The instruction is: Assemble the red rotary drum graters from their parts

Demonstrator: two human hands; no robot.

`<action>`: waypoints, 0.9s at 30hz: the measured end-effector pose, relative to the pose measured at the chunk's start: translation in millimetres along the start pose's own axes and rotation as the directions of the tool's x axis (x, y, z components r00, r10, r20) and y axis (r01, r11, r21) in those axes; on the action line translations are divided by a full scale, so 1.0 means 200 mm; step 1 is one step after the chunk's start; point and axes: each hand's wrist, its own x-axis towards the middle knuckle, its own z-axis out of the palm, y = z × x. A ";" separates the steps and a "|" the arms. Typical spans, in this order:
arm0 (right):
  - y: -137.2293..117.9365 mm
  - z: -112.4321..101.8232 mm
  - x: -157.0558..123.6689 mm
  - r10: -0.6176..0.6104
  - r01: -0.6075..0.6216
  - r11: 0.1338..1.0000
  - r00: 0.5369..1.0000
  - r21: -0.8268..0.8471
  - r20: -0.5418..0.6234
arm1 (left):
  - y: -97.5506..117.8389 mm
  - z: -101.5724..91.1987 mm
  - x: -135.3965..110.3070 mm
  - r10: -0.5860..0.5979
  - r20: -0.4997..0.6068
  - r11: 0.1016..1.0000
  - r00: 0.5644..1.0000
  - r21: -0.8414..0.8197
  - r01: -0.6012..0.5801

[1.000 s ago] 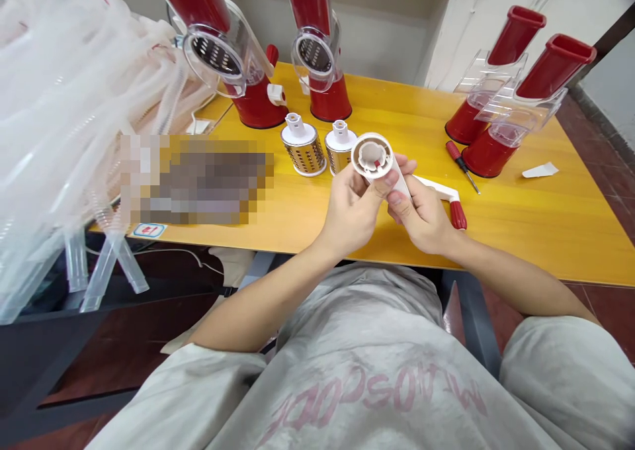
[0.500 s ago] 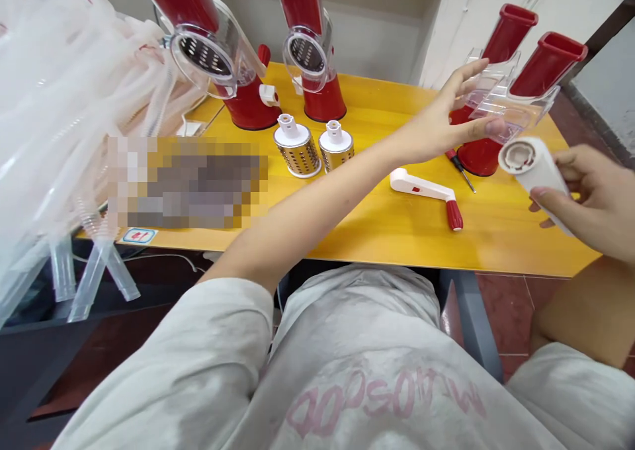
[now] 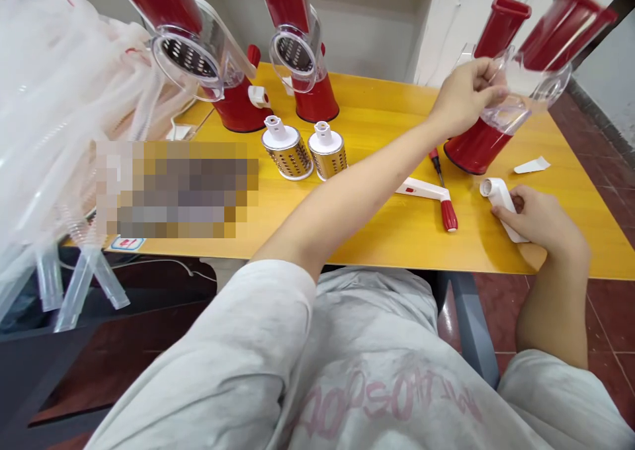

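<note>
**Left hand (image 3: 466, 96) closed on clear grater housing (image 3: 506, 106); right hand (image 3: 538, 222) gripping white plastic barrel (image 3: 499, 202).**

The housing, its red chute (image 3: 563, 30) blurred, sits above the red base (image 3: 476, 147) at far right; contact between them cannot be confirmed. The barrel rests on the yellow table (image 3: 377, 235), right of the red-knobbed crank handle (image 3: 426, 195).

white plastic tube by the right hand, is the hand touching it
Touching: the head view shows the right hand with its fingers lying against the white plastic tube, no gap between them.
</note>
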 end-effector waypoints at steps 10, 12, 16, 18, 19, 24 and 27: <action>-0.06 0.03 0.06 -0.053 0.053 0.999 0.999 -0.012 -0.012 | 0.68 -0.79 -0.74 0.204 -0.145 0.974 0.968 -0.069 -0.216; -0.09 0.00 0.03 -0.094 0.097 0.994 0.993 0.049 -0.067 | 0.65 -0.89 -0.99 0.175 -0.201 0.971 0.964 -0.129 -0.203; -0.27 -0.04 -0.13 -0.165 0.200 0.799 0.980 0.566 -0.114 | 0.50 -0.96 -1.34 0.004 -0.346 0.989 0.938 -0.139 -0.055; -0.42 -0.02 -0.22 -0.255 0.143 0.519 0.967 0.843 -0.007 | 0.41 -0.96 -1.44 -0.014 -0.396 0.994 0.918 -0.109 -0.032; -0.50 0.01 -0.25 -0.306 0.081 0.410 0.951 0.908 0.053 | 0.38 -0.95 -1.47 -0.006 -0.420 0.995 0.907 -0.094 -0.037; -0.80 0.20 -0.18 -0.392 -0.180 0.204 0.886 0.962 0.248 | 0.27 -0.89 -1.52 0.031 -0.479 0.999 0.877 -0.010 -0.041; -0.86 0.25 -0.06 -0.336 -0.149 0.128 0.924 0.980 0.184 | 0.24 -0.86 -1.51 0.018 -0.485 1.000 0.875 -0.011 -0.027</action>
